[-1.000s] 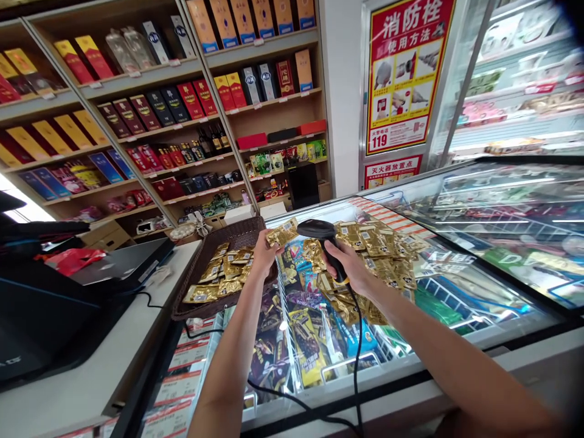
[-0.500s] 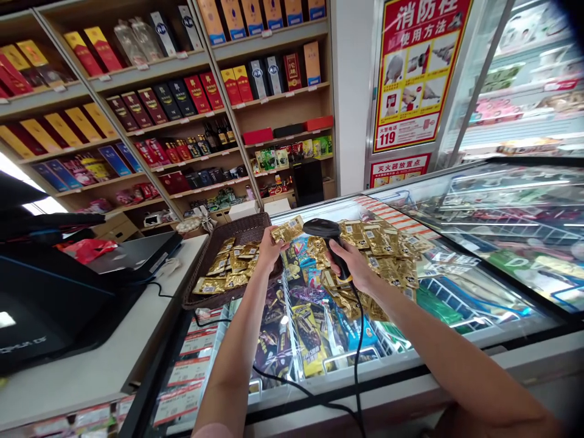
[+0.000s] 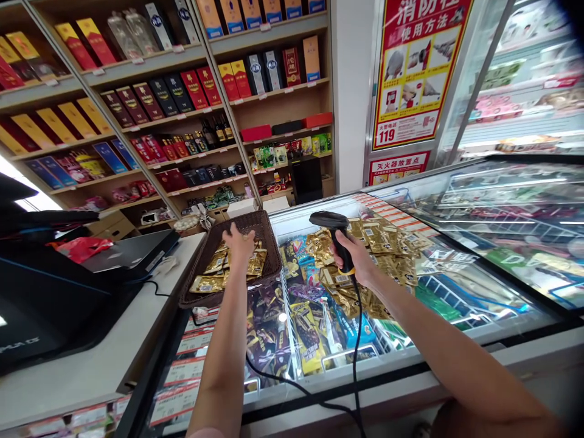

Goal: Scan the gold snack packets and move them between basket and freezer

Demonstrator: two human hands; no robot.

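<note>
My left hand [image 3: 239, 245] is over the brown woven basket [image 3: 274, 252], its fingers spread and nothing gripped in them. Below it, several gold foil packets [image 3: 208, 283] lie in the basket. My right hand [image 3: 356, 258] grips the handle of a black barcode scanner [image 3: 329, 221], whose head points left. Under and beyond the scanner, a heap of gold packets [image 3: 387, 240] is spread on the glass top of a freezer [image 3: 365, 389]. The scanner's black cable [image 3: 357, 340] hangs down from its handle toward the freezer's front edge.
Wrapped ice creams [image 3: 306, 337] show through the freezer glass. At left, a white counter [image 3: 59, 395] bears a black machine [image 3: 50, 292]. Shelves of boxed goods [image 3: 171, 94] stand behind, beside a red and yellow poster [image 3: 417, 73]. Price labels [image 3: 182, 371] line the freezer's left side.
My left hand has moved left from beside the scanner to over the basket and let go of the gold packet. The scanner in my right hand has shifted slightly right.
</note>
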